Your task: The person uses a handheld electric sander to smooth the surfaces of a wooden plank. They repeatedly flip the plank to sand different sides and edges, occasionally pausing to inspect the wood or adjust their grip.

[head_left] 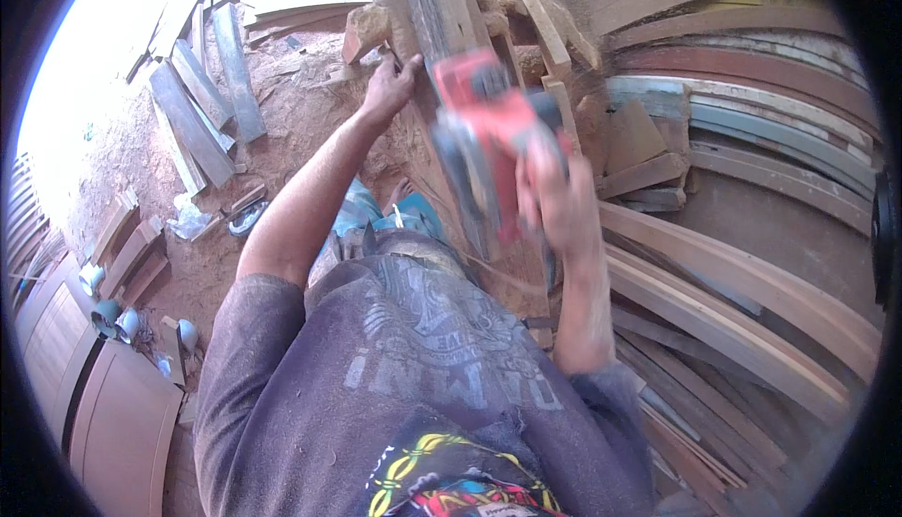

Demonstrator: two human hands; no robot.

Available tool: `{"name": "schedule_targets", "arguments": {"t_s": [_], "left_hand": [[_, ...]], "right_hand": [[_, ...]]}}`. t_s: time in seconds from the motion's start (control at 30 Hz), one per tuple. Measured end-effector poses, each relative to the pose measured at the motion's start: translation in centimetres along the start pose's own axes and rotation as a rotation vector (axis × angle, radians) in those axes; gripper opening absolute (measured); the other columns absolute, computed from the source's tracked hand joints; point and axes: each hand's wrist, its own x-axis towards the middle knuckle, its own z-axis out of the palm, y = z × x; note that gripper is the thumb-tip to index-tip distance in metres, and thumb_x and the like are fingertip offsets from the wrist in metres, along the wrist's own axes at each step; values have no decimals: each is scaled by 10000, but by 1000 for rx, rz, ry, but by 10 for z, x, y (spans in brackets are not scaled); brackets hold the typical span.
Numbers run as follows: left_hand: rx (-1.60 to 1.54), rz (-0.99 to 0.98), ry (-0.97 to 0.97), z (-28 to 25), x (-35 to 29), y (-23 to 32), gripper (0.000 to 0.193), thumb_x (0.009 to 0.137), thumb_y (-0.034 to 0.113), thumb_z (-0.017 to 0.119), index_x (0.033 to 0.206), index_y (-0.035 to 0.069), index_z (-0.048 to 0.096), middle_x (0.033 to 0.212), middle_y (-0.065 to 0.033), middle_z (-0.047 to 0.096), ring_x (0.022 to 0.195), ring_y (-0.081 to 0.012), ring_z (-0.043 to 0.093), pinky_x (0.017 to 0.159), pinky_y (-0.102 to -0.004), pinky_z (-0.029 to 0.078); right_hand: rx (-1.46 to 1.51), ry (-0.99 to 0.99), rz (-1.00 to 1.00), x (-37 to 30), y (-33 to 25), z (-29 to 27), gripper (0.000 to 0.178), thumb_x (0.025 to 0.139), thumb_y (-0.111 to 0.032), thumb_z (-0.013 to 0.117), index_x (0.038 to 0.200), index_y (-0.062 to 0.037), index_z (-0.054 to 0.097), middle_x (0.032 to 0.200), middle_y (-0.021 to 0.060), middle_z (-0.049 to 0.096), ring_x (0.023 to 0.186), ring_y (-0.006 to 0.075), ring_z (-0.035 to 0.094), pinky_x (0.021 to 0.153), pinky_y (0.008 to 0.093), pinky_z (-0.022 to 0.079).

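Note:
My right hand (559, 193) is closed around the rear handle of a red and black power tool (498, 113), which looks like an electric planer. Motion blurs both the tool and the hand. The planer is over a long wooden beam (430, 5) with a weathered grey top, running away from my body. Whether its sole touches the wood cannot be seen. My left hand (390, 89) is at the beam's left edge, left of the planer, with fingers bent and thumb toward the wood. It seems to grip that edge, though some fingertips are hidden.
Stacked boards (752, 113) and long planks (733, 282) lie along the right. Loose grey offcuts (193, 122) are scattered on the dirt floor at upper left. Rough wood blocks (366, 30) flank the beam. Wooden panels (127, 414) and small round cups (108, 320) are at lower left.

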Motion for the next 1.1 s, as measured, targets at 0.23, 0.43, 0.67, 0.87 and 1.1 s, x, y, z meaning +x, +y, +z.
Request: {"name": "schedule_targets", "arguments": {"t_s": [0.23, 0.43, 0.67, 0.87, 1.1], "left_hand": [[-137, -45, -97, -4, -4, 11, 735, 1060, 576, 626, 1524, 21, 497, 1431, -209, 602, 1294, -345, 606, 961, -519, 572], [-181, -101, -173, -10, -10, 24, 737, 1067, 608, 601, 1564, 78, 476, 1503, -181, 585, 1396, -360, 568, 1057, -572, 558], [-124, 4, -30, 4, -5, 3, 784, 1060, 527, 619, 1547, -70, 471, 1474, -352, 597, 1414, -456, 568, 1201, -479, 420], [-74, 36, 8, 12, -5, -17, 720, 1088, 503, 589, 1534, -53, 482, 1390, -327, 669, 1328, -406, 648, 1129, -460, 493], [-86, 42, -134, 6, -13, -9, 889, 1078, 439, 570, 1637, -139, 191, 1445, -477, 520, 1411, -574, 503, 1195, -548, 413]], "right_hand": [[-70, 105, 270, -194, 99, -44, 385, 1018, -337, 633, 785, -31, 657, 626, -5, 586, 580, 105, 558, 549, 329, 439], [-24, 110, 220, -161, 81, -34, 412, 1046, -341, 629, 787, -21, 651, 622, -7, 579, 575, 91, 539, 539, 318, 425], [90, 96, 186, -64, 23, -1, 436, 1083, -374, 639, 792, -50, 636, 619, -27, 562, 521, 52, 507, 457, 258, 373], [85, 55, 141, 21, -27, 19, 466, 1083, -411, 631, 788, -50, 638, 597, -26, 546, 499, 56, 503, 439, 252, 365], [17, 58, 60, 115, -76, 39, 498, 1073, -461, 616, 784, -56, 643, 597, -31, 530, 493, 57, 512, 448, 250, 399]]}}
